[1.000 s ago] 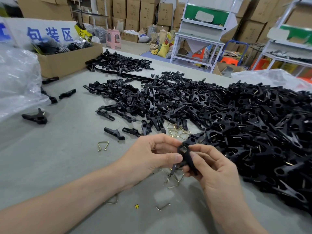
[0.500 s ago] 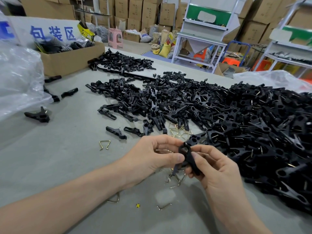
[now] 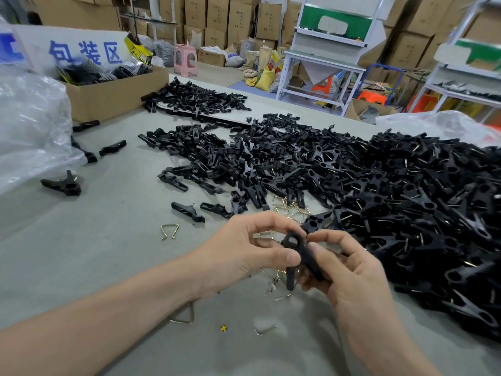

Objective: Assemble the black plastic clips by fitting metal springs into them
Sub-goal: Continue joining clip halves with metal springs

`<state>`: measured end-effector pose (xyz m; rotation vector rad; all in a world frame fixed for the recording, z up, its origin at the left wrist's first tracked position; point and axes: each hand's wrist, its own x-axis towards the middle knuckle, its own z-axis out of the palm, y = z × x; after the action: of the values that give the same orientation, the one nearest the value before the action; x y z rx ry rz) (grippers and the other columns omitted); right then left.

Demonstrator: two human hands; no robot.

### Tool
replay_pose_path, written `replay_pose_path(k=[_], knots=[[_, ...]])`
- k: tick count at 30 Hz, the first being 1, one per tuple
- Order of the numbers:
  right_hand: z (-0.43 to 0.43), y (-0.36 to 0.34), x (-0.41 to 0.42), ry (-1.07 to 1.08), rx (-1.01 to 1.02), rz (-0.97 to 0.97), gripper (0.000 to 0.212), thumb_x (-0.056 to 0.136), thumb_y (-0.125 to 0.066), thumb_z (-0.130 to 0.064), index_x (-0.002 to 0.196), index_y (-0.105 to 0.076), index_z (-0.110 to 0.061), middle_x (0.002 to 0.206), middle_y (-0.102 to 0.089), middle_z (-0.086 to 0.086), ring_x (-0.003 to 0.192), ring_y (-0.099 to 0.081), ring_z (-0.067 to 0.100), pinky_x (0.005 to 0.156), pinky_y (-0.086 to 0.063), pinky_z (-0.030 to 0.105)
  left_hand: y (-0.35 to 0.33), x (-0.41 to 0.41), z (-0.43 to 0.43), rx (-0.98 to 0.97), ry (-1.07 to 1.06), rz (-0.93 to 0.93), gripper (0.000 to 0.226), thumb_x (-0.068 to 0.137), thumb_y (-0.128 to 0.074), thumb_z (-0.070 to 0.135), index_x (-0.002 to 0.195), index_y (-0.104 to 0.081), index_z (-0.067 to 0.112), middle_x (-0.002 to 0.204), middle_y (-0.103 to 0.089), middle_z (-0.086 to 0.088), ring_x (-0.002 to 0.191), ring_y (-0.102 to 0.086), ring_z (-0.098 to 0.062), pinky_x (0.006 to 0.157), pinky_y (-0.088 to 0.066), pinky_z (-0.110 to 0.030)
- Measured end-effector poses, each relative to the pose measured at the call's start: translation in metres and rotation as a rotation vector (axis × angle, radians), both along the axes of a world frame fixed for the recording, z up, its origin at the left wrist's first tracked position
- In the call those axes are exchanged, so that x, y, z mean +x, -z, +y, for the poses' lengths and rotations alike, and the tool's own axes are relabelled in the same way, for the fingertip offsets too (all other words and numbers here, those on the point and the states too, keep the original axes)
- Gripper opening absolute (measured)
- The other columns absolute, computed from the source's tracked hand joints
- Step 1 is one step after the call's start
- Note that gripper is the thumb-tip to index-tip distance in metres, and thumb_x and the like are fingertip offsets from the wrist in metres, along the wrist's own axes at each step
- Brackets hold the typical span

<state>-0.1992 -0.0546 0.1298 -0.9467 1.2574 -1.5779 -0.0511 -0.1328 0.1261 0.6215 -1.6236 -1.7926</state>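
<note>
- The grey table (image 3: 108,253) fills the lower and middle frame, and your work sits at its lower centre.
- A deep pile of clips (image 3: 406,213) covers the right side. A thinner scatter of black clip parts (image 3: 217,158) spreads across the centre, with a few strays towards the left edge.
- Brass springs (image 3: 290,210) lie at the near edge of the scatter, just above your hands. One spring (image 3: 169,231) lies alone to the left, and others lie below your wrists beside a small yellow bit (image 3: 223,328).
- A clear plastic bag (image 3: 27,126) bulges in at the left edge. Behind it, in the upper left, stand a cardboard box (image 3: 113,96) of dark parts and a white sign (image 3: 84,52) with blue characters.
- Across the top of the frame the room shows stacked cartons (image 3: 238,20), a pink stool (image 3: 185,59), filled sacks on the floor and a white workbench (image 3: 325,61) with a green panel.
- Your left hand (image 3: 244,251) pinches the clip (image 3: 294,245), its thumb pressed on the clip's side and its fingers arched over the top.
- Your right hand (image 3: 349,272) curls round the same clip from the right, its forefinger tip at the ring end.
- Since half a second ago little has changed. Both hands keep their hold in the same spot in front of the pile, and the view has shifted only slightly.
</note>
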Motion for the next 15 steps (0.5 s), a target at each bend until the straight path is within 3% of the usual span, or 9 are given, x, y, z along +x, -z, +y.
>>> replay_pose_path(k=[1, 3, 5, 8, 11, 15], knots=[[-0.001, 0.001, -0.003, 0.013, 0.008, 0.012, 0.017, 0.082, -0.061, -0.002, 0.073, -0.069, -0.013, 0.065, -0.068, 0.017, 0.049, -0.059, 0.022, 0.047, -0.051, 0.025, -0.001, 0.0, -0.001, -0.028, -0.021, -0.002, 0.029, 0.068, -0.081, 0.011, 0.095, -0.07, 0.016, 0.095, -0.072, -0.012, 0.085, -0.064, -0.028, 0.084, -0.053, -0.046], [-0.001, 0.0, -0.01, 0.025, 0.0, 0.176, 0.035, 0.088, -0.051, 0.009, 0.071, -0.069, -0.017, 0.067, -0.069, 0.014, 0.051, -0.06, 0.017, 0.049, -0.05, 0.022, -0.005, 0.003, -0.006, -0.049, -0.086, 0.056, 0.029, 0.065, -0.076, 0.013, 0.091, -0.063, 0.01, 0.094, -0.073, -0.008, 0.083, -0.068, -0.023, 0.076, -0.057, -0.032], [0.0, -0.002, -0.018, -0.019, -0.013, 0.574, 0.038, 0.085, -0.055, 0.007, 0.073, -0.071, -0.025, 0.07, -0.07, 0.002, 0.053, -0.056, 0.009, 0.051, -0.045, 0.018, -0.01, 0.007, -0.013, -0.003, -0.174, 0.135, 0.034, 0.06, -0.077, 0.017, 0.088, -0.059, 0.008, 0.08, -0.072, -0.002, 0.07, -0.067, -0.012, 0.068, -0.054, -0.02], [0.001, -0.003, -0.023, -0.144, 0.026, 1.066, 0.026, 0.078, -0.07, -0.007, 0.074, -0.072, -0.033, 0.078, -0.066, -0.014, 0.072, -0.06, 0.003, 0.066, -0.041, 0.009, -0.011, 0.011, -0.022, 0.048, -0.322, 0.2, 0.042, 0.052, -0.079, 0.026, 0.084, -0.059, 0.009, 0.066, -0.066, 0.001, 0.057, -0.061, -0.01, 0.06, -0.052, -0.017], [0.0, -0.002, -0.023, -0.198, 0.045, 1.212, 0.011, 0.074, -0.079, -0.027, 0.079, -0.071, -0.033, 0.084, -0.062, -0.018, 0.085, -0.057, -0.003, 0.074, -0.037, 0.007, -0.008, 0.011, -0.026, 0.069, -0.393, 0.244, 0.039, 0.054, -0.078, 0.025, 0.086, -0.061, 0.01, 0.062, -0.064, 0.004, 0.055, -0.06, -0.009, 0.059, -0.052, -0.017], [0.001, 0.0, -0.022, -0.21, 0.048, 1.228, 0.015, 0.07, -0.081, -0.039, 0.079, -0.071, -0.031, 0.082, -0.058, -0.019, 0.082, -0.055, -0.001, 0.074, -0.038, 0.009, -0.006, 0.011, -0.026, 0.058, -0.422, 0.231, 0.034, 0.056, -0.079, 0.025, 0.088, -0.072, 0.016, 0.067, -0.066, 0.004, 0.06, -0.063, -0.01, 0.067, -0.054, -0.018]])
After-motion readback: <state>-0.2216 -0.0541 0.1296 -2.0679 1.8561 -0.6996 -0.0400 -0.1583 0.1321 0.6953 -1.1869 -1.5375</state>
